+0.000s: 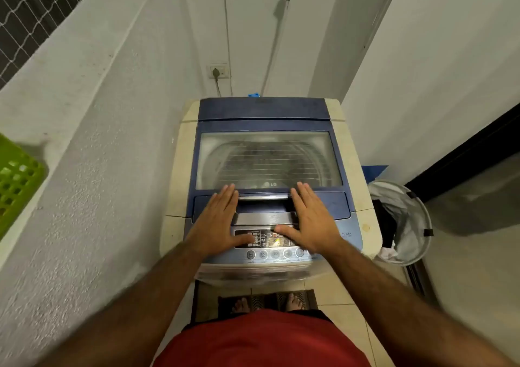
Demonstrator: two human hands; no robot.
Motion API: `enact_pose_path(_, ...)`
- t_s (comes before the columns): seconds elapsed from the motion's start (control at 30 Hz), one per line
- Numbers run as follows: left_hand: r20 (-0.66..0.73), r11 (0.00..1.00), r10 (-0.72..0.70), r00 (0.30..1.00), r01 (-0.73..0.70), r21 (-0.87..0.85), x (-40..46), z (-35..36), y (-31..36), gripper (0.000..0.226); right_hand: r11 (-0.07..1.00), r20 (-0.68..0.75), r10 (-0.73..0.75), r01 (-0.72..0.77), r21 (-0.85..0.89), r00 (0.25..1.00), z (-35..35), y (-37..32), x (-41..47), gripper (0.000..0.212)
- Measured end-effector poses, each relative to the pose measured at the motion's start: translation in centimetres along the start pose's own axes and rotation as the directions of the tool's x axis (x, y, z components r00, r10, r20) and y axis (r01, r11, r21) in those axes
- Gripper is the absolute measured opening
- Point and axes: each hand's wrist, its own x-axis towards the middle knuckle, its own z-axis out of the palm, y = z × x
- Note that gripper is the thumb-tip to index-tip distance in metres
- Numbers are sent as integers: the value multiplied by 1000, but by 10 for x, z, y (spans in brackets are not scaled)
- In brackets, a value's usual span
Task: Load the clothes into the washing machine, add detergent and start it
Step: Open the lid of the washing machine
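A top-loading washing machine (351, 152) with a cream body stands in front of me, its blue lid (267, 124) down and a clear window showing the drum. My left hand (216, 220) lies flat, fingers straight, on the lid's front left, beside the silver handle (264, 217). My right hand (312, 220) lies flat on the front right, its thumb over the control panel (270, 251), whose display is lit. Both hands hold nothing. What lies inside the drum is too dim to make out.
A mesh laundry hamper (405, 223) with dark and white cloth stands right of the machine. A green plastic basket (17, 180) sits on the left ledge. White walls close in on both sides. The wall socket (218, 71) and a hose are behind the machine.
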Motion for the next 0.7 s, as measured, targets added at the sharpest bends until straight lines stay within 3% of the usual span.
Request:
enact_pose_path(0.27, 44, 995, 94, 995, -93, -18, -22, 15, 20, 122, 998, -95, -65, 64, -15, 993, 15, -9, -24, 88)
enact_pose_path(0.47, 51, 988, 156, 986, -155, -11, -12, 13, 25, 118, 996, -47, -19, 15, -86, 999, 13, -6, -8, 76)
enact_pose_path(0.7, 128, 993, 105, 986, -110, 37, 18, 1, 23, 82, 991, 55, 74, -67, -119, 996, 3, -13, 1, 68)
